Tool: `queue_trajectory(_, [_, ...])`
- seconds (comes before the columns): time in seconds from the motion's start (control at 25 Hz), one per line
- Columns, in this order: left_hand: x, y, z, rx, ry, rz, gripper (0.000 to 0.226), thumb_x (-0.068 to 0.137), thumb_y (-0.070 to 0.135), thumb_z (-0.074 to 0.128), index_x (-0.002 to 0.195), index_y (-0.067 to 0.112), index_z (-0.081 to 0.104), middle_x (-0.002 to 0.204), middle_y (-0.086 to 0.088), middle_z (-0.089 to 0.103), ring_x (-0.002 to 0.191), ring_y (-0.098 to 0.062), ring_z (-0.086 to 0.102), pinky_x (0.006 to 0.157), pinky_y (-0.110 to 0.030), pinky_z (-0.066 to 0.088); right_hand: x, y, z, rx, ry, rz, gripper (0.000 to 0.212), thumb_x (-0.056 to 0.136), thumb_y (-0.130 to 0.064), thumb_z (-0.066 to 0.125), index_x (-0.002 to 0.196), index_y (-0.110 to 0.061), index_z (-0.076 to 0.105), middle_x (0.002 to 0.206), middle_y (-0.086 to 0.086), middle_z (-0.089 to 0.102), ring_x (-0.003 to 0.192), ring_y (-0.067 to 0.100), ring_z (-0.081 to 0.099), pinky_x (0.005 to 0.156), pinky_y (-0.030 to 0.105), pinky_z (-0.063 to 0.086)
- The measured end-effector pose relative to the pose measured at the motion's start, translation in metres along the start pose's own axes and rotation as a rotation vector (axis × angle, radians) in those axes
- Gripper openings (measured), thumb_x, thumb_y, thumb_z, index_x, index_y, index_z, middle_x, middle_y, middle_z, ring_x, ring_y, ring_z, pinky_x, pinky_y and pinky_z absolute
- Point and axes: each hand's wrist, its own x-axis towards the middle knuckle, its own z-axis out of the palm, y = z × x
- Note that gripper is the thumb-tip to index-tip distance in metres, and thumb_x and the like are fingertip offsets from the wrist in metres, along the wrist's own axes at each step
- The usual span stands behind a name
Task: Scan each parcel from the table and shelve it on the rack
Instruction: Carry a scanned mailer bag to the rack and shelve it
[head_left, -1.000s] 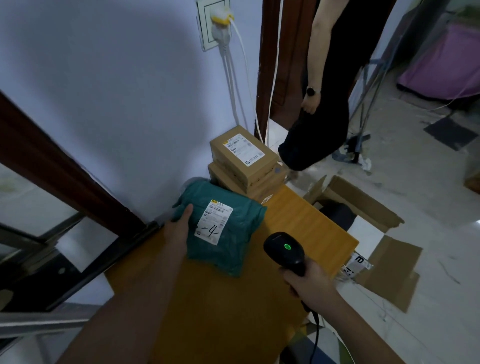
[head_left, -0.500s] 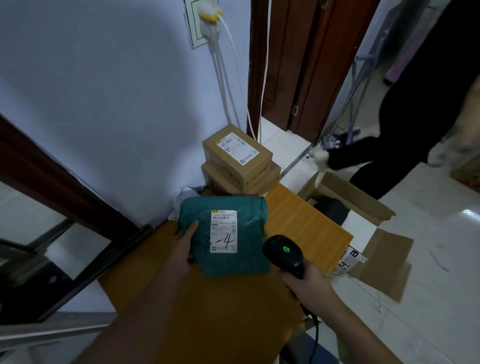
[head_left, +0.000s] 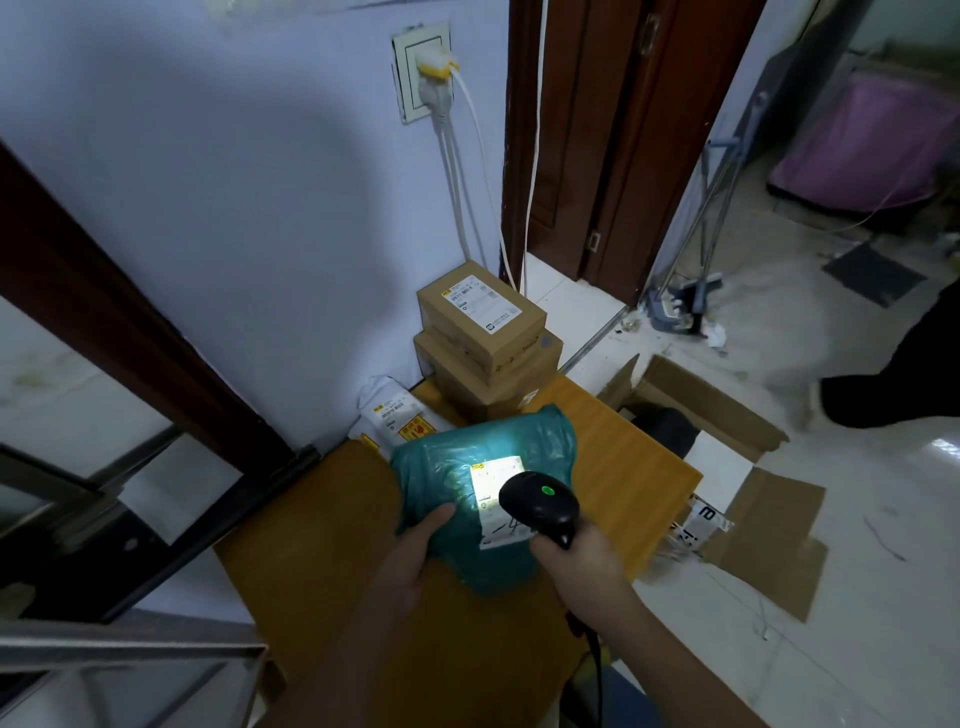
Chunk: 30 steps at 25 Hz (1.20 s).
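Note:
A teal plastic mailer parcel (head_left: 462, 467) is held over the wooden table (head_left: 332, 551). My left hand (head_left: 410, 558) grips its left edge, thumb on top. My right hand (head_left: 582, 558) holds a black barcode scanner (head_left: 540, 506) with a green light, aimed at the parcel's white label (head_left: 493, 480), which is lit bright by the scanner beam. Two stacked brown cardboard boxes (head_left: 485, 338) stand at the table's far end against the wall. A white mailer (head_left: 392, 413) lies beside them.
An open cardboard box (head_left: 722, 441) with flaps spread lies on the tiled floor right of the table. A person's dark leg (head_left: 893, 379) stands at the far right. Cables hang from a wall socket (head_left: 426, 73). A glass-and-metal frame (head_left: 104, 670) is at lower left.
The scanner has moved left over the teal parcel and its beam now lights the label. The parcel was drawn nearer, uncovering the white mailer. The other person stepped off to the right.

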Motion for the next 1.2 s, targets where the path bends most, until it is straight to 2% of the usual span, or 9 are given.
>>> queue_trajectory(0.08, [-0.004, -0.006, 0.003, -0.023, -0.031, 0.009, 0.031, 0.092, 0.006, 0.074, 0.121, 0.015, 0.067, 0.105, -0.008, 0.079, 0.085, -0.023, 0.079, 0.060, -0.033, 0.063, -0.006, 0.002, -0.002, -0.003, 0.006, -0.013, 0.012, 0.092, -0.022, 0.062, 0.084, -0.015, 0.056, 0.062, -0.001, 0.043, 0.054, 0.013, 0.043, 0.047, 0.023, 0.031])
queue_trajectory(0.2, [-0.010, -0.014, 0.008, -0.050, -0.064, 0.010, 0.045, 0.086, 0.011, 0.079, 0.128, 0.015, 0.066, 0.109, -0.008, 0.080, 0.097, -0.027, 0.078, 0.072, -0.040, 0.064, -0.019, 0.005, -0.007, 0.011, 0.013, -0.055, 0.007, 0.093, -0.019, 0.063, 0.092, -0.012, 0.060, 0.059, -0.002, 0.043, 0.051, 0.011, 0.042, 0.041, 0.016, 0.029])
queue_trajectory(0.28, [-0.017, -0.018, 0.012, -0.051, -0.076, 0.010, 0.037, 0.089, 0.011, 0.076, 0.125, 0.014, 0.068, 0.106, -0.007, 0.081, 0.095, -0.027, 0.079, 0.076, -0.040, 0.062, -0.029, 0.008, -0.012, 0.018, 0.016, -0.062, 0.005, 0.093, -0.017, 0.063, 0.090, -0.014, 0.060, 0.058, -0.003, 0.044, 0.050, 0.011, 0.043, 0.042, 0.017, 0.030])
queue_trajectory(0.4, [-0.027, -0.027, 0.015, -0.081, -0.098, 0.014, 0.028, 0.093, 0.008, 0.072, 0.120, 0.010, 0.069, 0.100, -0.008, 0.081, 0.088, -0.025, 0.080, 0.070, -0.037, 0.063, -0.044, 0.015, -0.018, 0.037, 0.009, -0.039, 0.003, 0.093, -0.018, 0.062, 0.094, -0.017, 0.060, 0.060, 0.000, 0.052, 0.053, 0.016, 0.051, 0.047, 0.022, 0.039])
queue_trajectory(0.56, [-0.042, -0.039, 0.016, -0.078, -0.094, 0.037, 0.059, 0.078, 0.019, 0.082, 0.133, 0.006, 0.065, 0.118, -0.015, 0.077, 0.105, -0.035, 0.076, 0.089, -0.046, 0.060, -0.065, 0.025, -0.022, 0.069, 0.007, -0.042, 0.005, 0.092, -0.016, 0.062, 0.097, -0.015, 0.061, 0.058, 0.002, 0.053, 0.051, 0.020, 0.054, 0.050, 0.028, 0.041])
queue_trajectory(0.8, [-0.103, -0.075, 0.015, -0.122, -0.075, 0.147, 0.034, 0.091, 0.005, 0.074, 0.124, 0.010, 0.069, 0.110, -0.011, 0.080, 0.097, -0.031, 0.078, 0.079, -0.042, 0.063, -0.120, 0.047, -0.034, 0.072, -0.003, -0.132, 0.004, 0.092, -0.010, 0.062, 0.091, -0.011, 0.058, 0.054, 0.001, 0.052, 0.032, 0.000, 0.048, 0.035, 0.014, 0.036])
queue_trajectory(0.96, [-0.166, -0.120, 0.008, -0.206, 0.006, 0.219, 0.068, 0.077, 0.013, 0.087, 0.139, 0.011, 0.060, 0.124, -0.010, 0.076, 0.111, -0.032, 0.074, 0.094, -0.050, 0.060, -0.170, 0.082, -0.047, 0.102, -0.088, -0.157, 0.008, 0.092, -0.010, 0.062, 0.090, -0.004, 0.058, 0.054, 0.007, 0.050, 0.032, 0.009, 0.047, 0.035, 0.016, 0.036])
queue_trajectory(1.12, [-0.231, -0.168, -0.004, -0.265, 0.124, 0.264, 0.094, 0.053, 0.034, 0.103, 0.135, 0.014, 0.064, 0.125, -0.006, 0.076, 0.113, -0.033, 0.073, 0.098, -0.055, 0.058, -0.220, 0.121, -0.057, 0.108, -0.232, -0.186, 0.013, 0.093, -0.012, 0.061, 0.085, -0.005, 0.054, 0.059, 0.010, 0.048, 0.037, 0.011, 0.046, 0.038, 0.019, 0.038])
queue_trajectory(1.2, [-0.264, -0.188, -0.015, -0.307, 0.179, 0.273, 0.089, 0.053, 0.037, 0.103, 0.132, 0.017, 0.067, 0.124, -0.005, 0.076, 0.115, -0.033, 0.072, 0.099, -0.055, 0.057, -0.243, 0.134, -0.054, 0.062, -0.278, -0.230, 0.019, 0.094, -0.014, 0.061, 0.078, -0.009, 0.053, 0.059, 0.008, 0.049, 0.039, 0.009, 0.046, 0.040, 0.017, 0.037])
